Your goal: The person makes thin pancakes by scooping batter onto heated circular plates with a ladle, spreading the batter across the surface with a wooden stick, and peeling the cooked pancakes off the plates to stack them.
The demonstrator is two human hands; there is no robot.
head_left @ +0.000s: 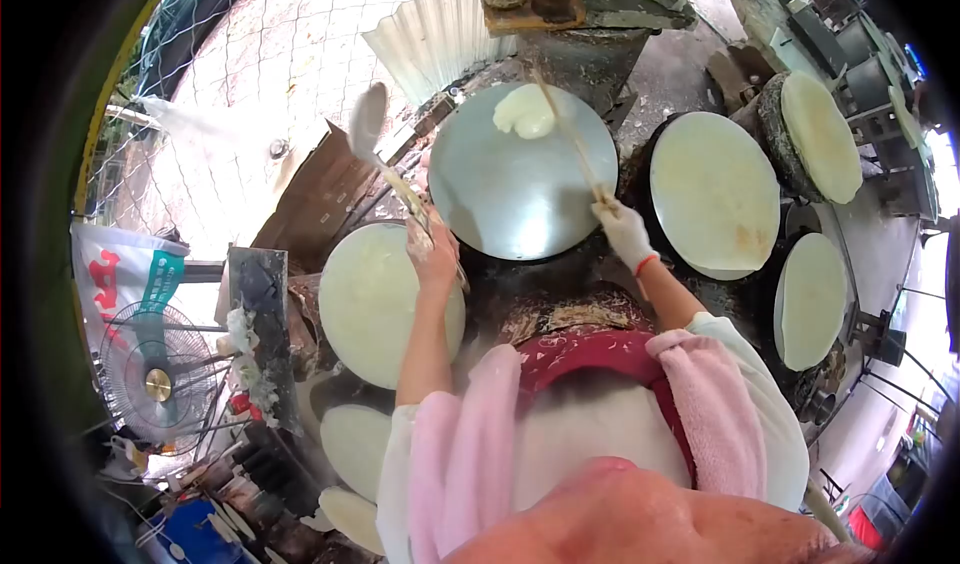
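My left hand [433, 254] is closed round the handle of a ladle [369, 122], whose bowl points up and away to the left of the griddle. In a white glove, my right hand [624, 232] grips a thin wooden batter spreader [568, 136]. The spreader slants over the round grey griddle [480, 189], and its far end lies at the right edge of a pale batter puddle [522, 114]. That puddle sits near the griddle's far rim. Beneath my left forearm is a pale round pancake [365, 304] on another griddle.
To the right, several griddles carry thin pancakes, including a large one [714, 194] and a smaller one [811, 302]. More pancakes [355, 449] lie at the lower left. A standing fan [158, 384] and a cardboard sheet [305, 199] are on the left. Wire fencing [265, 39] runs behind.
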